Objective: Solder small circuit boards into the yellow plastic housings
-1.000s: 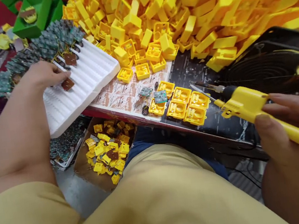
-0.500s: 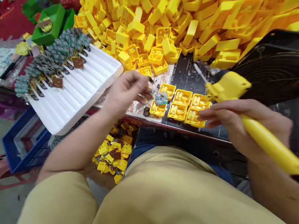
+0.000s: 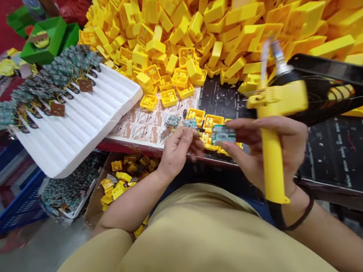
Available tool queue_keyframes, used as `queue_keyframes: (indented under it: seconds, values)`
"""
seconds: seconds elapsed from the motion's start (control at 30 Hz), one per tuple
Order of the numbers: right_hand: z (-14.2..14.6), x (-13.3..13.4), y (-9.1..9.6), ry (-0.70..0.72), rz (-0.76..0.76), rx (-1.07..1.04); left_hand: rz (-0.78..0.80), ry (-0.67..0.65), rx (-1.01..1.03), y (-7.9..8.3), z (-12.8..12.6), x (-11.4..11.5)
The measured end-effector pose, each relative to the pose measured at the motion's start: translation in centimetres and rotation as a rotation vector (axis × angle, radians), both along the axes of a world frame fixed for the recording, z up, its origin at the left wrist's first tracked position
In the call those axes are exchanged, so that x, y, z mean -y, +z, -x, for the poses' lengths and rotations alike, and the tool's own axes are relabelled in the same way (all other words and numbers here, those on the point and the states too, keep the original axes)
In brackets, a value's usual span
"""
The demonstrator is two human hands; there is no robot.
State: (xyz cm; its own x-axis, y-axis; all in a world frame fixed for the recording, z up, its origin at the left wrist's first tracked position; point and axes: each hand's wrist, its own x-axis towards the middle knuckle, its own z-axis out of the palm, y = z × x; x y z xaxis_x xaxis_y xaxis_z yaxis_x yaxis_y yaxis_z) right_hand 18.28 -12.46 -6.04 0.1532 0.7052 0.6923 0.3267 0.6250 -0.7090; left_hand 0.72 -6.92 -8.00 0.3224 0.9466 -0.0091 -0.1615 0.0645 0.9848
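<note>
Both hands now meet in front of the body, over the near edge of the bench (image 3: 339, 150). The right hand (image 3: 267, 146) is wrapped around the handle of the yellow tool (image 3: 272, 141), which stands upright with its metal tip pointing up and blurred. The same hand pinches a small green board (image 3: 222, 134) between thumb and fingertips. The left hand (image 3: 178, 150) has its fingers drawn together just beside the board; it seems to pinch something small, maybe a wire, but I cannot tell for sure.

Half a second ago the left hand was reaching over the printed sheet (image 3: 139, 121) and the tool lay slanted, tip toward the yellow pile (image 3: 219, 18). One second ago the left hand was at the white tray (image 3: 76, 132), touching a brown piece near the row of boards (image 3: 45, 83). So the board has been taken from the bench into the hands, and I judge that it is being prepared for the open yellow cases (image 3: 195, 115) lying near that edge.

Below the bench, a carton (image 3: 120, 180) holds more yellow parts.
</note>
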Motion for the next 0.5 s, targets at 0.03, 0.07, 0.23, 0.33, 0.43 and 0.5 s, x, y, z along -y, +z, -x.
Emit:
queue_keyframes:
  seconds: [0.03,0.07,0.23,0.33,0.43,0.5]
  values:
    - [-0.1,0.0,0.3,-0.018,-0.052,0.045,-0.054,0.011,-0.06,0.3,0.5,-0.3]
    - [-0.3,0.0,0.6,-0.035,-0.101,0.094,-0.151,0.027,-0.135,0.7,0.9,-0.6]
    - [-0.9,0.3,0.8,-0.041,-0.19,0.224,-0.475,-0.141,-0.245,3.8,0.9,-1.1]
    - [-0.5,0.4,-0.1,-0.015,-0.191,0.233,-0.243,-0.188,-0.048,4.4,-0.7,-0.6]
    - [0.0,0.6,-0.7,-0.023,-0.162,0.203,0.028,-0.148,0.187,4.0,-2.1,-0.3]
    - [-0.2,0.9,-0.9,-0.025,-0.126,0.176,0.157,-0.169,0.277,3.9,-2.3,-0.5]
